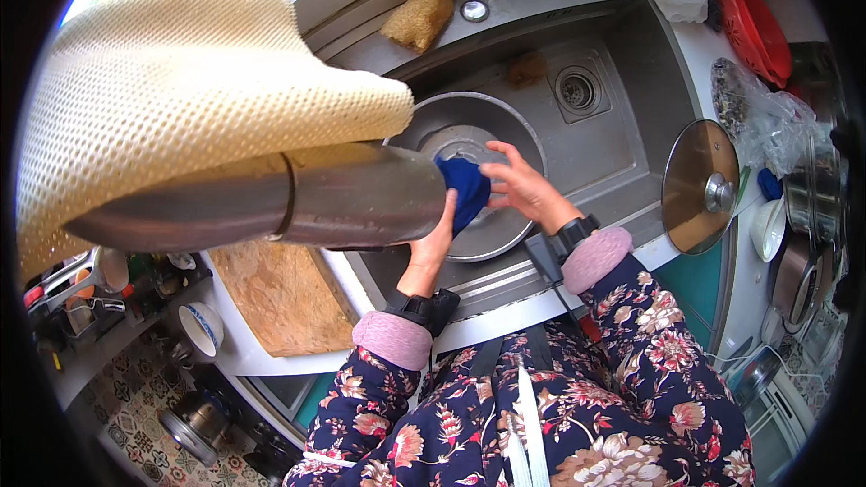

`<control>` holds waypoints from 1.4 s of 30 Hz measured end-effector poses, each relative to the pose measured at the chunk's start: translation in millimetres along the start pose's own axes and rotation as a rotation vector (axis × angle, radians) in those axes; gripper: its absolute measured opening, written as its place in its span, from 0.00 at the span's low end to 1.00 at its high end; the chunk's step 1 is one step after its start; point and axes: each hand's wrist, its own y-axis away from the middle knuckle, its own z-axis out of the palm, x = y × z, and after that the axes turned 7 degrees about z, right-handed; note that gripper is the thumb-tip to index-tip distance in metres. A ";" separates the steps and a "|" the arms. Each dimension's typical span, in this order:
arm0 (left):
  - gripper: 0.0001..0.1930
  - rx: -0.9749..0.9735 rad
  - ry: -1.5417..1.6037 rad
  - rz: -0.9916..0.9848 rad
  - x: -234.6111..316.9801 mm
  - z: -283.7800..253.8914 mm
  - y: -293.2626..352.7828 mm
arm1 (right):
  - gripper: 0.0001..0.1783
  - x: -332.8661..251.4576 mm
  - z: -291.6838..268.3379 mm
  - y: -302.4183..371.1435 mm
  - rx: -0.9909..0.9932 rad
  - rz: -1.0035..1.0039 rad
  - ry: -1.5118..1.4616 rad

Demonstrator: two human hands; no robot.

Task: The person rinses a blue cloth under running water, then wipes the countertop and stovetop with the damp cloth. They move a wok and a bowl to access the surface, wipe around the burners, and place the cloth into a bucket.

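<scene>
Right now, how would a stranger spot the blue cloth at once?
Find the grey sink, then the round metal basin in its left part. Seen against the basin, the cloth lies between the left hand and the right hand. Its deep blue sets it apart from the grey metal around it.

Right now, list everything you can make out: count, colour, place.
Sink: 1, grey, centre
Basin: 1, grey, in sink
Cloth: 1, blue, over basin
Sponge: 1, tan, sink's back ledge
Cutting board: 1, brown, left of sink
Patterned bowl: 1, white-blue, left of board
Perforated mat: 1, cream, upper left
Cylinder: 1, metallic grey, left foreground
Lid: 1, brownish glass, right of sink
Plastic container: 1, red, upper right
Plain bowl: 1, white, far right
Edge clutter: uncounted, mixed, unclear
Sleeves: 2, navy floral, lower edge
Left hand: 1, bare, at cloth
Right hand: 1, bare, at cloth
</scene>
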 end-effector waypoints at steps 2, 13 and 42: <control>0.17 -0.139 -0.249 0.185 9.4 6.1 8.0 | 0.34 2.1 -3.1 2.9 -0.014 0.166 -0.153; 0.23 0.056 0.480 -0.903 -10.0 9.3 10.7 | 0.19 26.3 -0.4 -10.1 0.111 -0.017 0.120; 0.14 -0.844 -0.755 -0.312 -64.4 -32.6 -58.8 | 0.14 15.0 -25.8 -39.4 -0.224 0.511 0.577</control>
